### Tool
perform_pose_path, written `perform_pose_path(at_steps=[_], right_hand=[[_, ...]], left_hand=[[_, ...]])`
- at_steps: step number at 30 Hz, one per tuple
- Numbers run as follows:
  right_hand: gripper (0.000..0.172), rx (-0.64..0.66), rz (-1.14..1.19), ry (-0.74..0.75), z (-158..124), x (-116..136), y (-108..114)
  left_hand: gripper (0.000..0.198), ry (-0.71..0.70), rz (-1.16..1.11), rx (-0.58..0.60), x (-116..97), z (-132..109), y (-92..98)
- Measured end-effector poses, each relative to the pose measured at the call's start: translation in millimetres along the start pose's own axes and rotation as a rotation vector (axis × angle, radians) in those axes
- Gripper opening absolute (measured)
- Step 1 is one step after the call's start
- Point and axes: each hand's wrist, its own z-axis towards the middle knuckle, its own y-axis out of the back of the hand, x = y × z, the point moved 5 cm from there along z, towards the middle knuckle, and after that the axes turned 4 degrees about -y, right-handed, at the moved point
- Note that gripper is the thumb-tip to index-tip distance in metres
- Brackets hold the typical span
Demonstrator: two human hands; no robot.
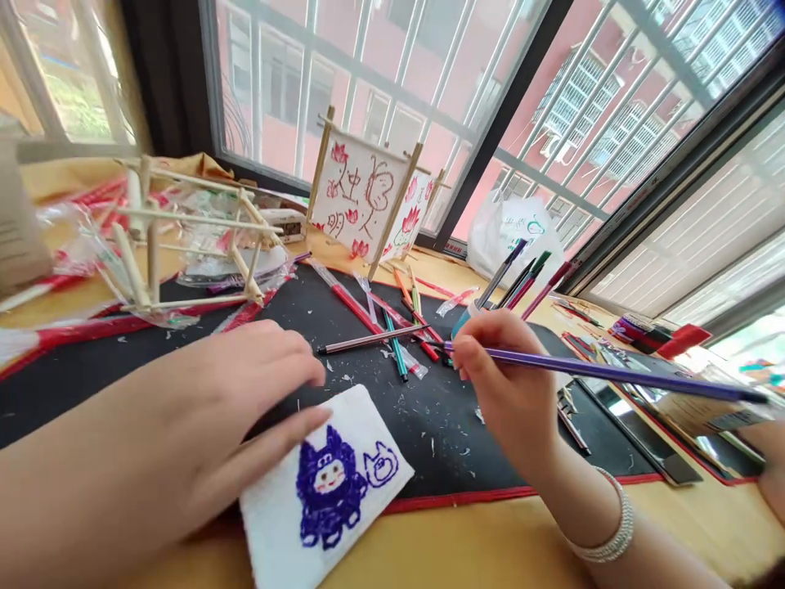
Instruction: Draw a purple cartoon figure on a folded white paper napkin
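Observation:
A white card lies at the front of the black mat, with a purple eared figure and a small outlined head drawn on it. Over its upper left edge rests my left hand, thumb stretched along the card and fingers loosely apart, holding nothing. My right hand pinches a long purple felt-tip pen near its left end, off to the right of the card and above the mat. Just behind those fingers stands a light-blue pen cup with several pens, partly hidden by the hand.
Loose felt-tip pens and plastic wrappers lie across the black mat. A wooden stick frame stands at the left, a lantern with drawn panels behind. A white bag sits by the window. Another person's hand shows at the right edge.

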Motion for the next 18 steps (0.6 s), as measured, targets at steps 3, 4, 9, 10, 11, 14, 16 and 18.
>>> perform_pose_path(at_steps=[3,4,9,10,11,14,16,18], right_hand=[[0.037,0.08,-0.36,0.0,11,-1,5],[0.04,0.115,-0.5,-0.015,14,-4,6],[0.044,0.312,-1.036,-0.082,23,-20,3],[0.043,0.328,-1.053,-0.075,24,-22,2],[0.041,0.341,-1.06,-0.066,25,-23,1],[0.033,0.392,-1.097,-0.013,27,-25,-3],[0.026,0.424,-1.117,0.031,29,-23,-6],[0.022,0.449,-1.14,0.061,33,-21,-11]], left_hand=[[0.046,0.099,0.058,0.215,4,12,3.2],[0.044,0.144,0.041,0.278,4,13,1.9],[0.033,0.168,-0.073,0.387,0,14,-6.0],[0.031,0.166,-0.093,0.394,0,14,-7.0],[0.03,0.165,-0.114,0.401,1,15,-7.7],[0.027,0.155,-0.19,0.423,3,18,-8.6],[0.026,0.142,-0.234,0.431,4,20,-9.1],[0.026,0.136,-0.257,0.439,5,21,-9.9]])
